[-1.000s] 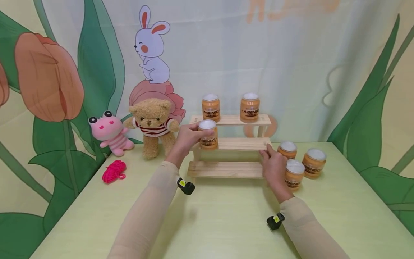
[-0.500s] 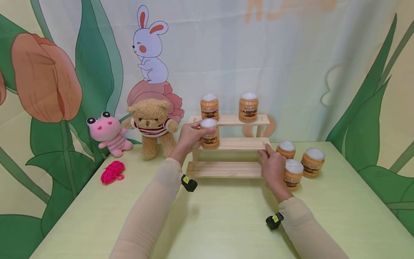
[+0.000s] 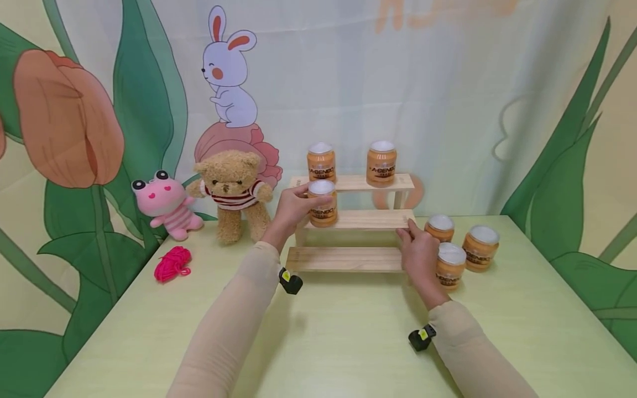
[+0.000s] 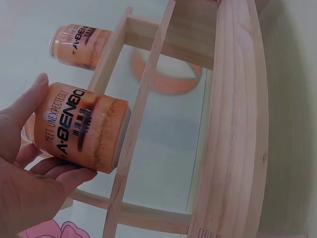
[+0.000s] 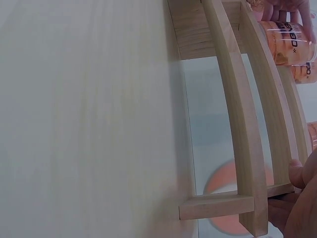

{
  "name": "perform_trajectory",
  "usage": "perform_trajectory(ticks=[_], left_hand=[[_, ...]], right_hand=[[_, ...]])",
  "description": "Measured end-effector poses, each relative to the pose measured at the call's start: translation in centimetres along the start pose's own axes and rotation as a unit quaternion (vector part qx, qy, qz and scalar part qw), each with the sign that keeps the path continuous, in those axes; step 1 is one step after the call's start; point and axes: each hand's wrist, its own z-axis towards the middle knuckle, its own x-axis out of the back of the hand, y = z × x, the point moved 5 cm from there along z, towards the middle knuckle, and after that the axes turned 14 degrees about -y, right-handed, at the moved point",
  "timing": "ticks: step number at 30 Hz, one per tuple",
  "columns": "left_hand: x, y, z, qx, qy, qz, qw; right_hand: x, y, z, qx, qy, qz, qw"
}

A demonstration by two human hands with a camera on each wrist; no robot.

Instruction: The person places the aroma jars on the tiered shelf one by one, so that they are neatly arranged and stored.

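A cloth backdrop (image 3: 448,105) printed with tulips and a rabbit hangs behind a pale green table (image 3: 328,342). At the far left are a pink frog toy (image 3: 166,204) and, in front of it, a bundle of pink yarn (image 3: 172,264); both lie too far off to be much of a hazard. Next is a teddy bear (image 3: 234,188), near the left hand (image 3: 290,214), and a careless swing back of that arm might topple it.

The left hand's thumb and fingers are curled round the upper part of an orange jar (image 3: 322,211), held upright at the left end of the middle tier of a wooden rack (image 3: 373,219). Its base looks close to the plank's front edge, and whether it bears fully there I cannot tell; letting go too soon could drop it onto the lower tier. Pushed too far back, it might upset the rear left jar (image 3: 321,161) on the top tier. The rear right jar (image 3: 382,164) stands well apart.

The right hand (image 3: 420,251) pinches the middle tier's right end; a jerk there would probably rock everything on the rack. Beside it stand three spare jars (image 3: 450,268), the nearest close enough for the knuckles to knock.
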Motion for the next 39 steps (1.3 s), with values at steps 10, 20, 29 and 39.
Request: perform_trajectory(ticks=[10,20,29,39], left_hand=[[0.9,0.1,-0.9,-0.004,0.003,0.024,0.9997],[2.6,0.4,-2.8,-0.025,0.016,0.023,0.9993],[3.0,-2.1,-4.5,-0.068,0.068,0.025,0.9951],[3.1,-6.1,-4.2,-0.042,0.085,0.031,0.995]], right_hand=[[0.0,0.0,0.1,-0.004,-0.001,0.001,1.0],[0.0,-0.2,0.1,0.011,0.005,-0.007,0.9999],[0.0,0.0,0.1,0.01,0.004,-0.008,0.9999],[-0.2,0.2,0.1,0.008,0.008,-0.009,0.9999]])
